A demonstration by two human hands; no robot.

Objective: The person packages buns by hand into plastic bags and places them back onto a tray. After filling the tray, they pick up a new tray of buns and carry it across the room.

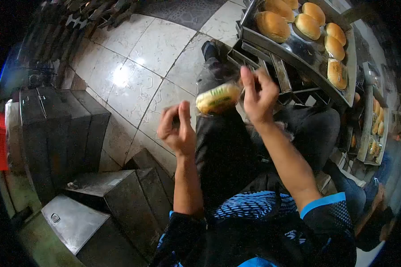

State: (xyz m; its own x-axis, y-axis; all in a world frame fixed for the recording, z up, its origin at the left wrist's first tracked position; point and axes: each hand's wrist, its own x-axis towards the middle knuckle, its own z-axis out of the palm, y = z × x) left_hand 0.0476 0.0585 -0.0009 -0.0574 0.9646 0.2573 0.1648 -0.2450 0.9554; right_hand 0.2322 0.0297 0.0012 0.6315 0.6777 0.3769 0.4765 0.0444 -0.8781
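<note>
A bun in clear plastic with green print (217, 99) hangs between my two hands, above my dark trouser leg, and is slightly blurred. My left hand (178, 129) is left of the bun, fingers curled toward the thumb in a pinch at that end of the wrapper. On the other side, my right hand (260, 95) is raised, its thumb and bent fingers pinching the other end. The clear film near the fingertips is hard to make out.
A metal tray (352, 58) of golden buns (307, 26) stands on stacked trays at upper right. Another tray (364, 151) with buns lies at far right, near a person's arm (373, 209). Dark metal boxes (133, 196) stand at lower left on the tiled floor (151, 62).
</note>
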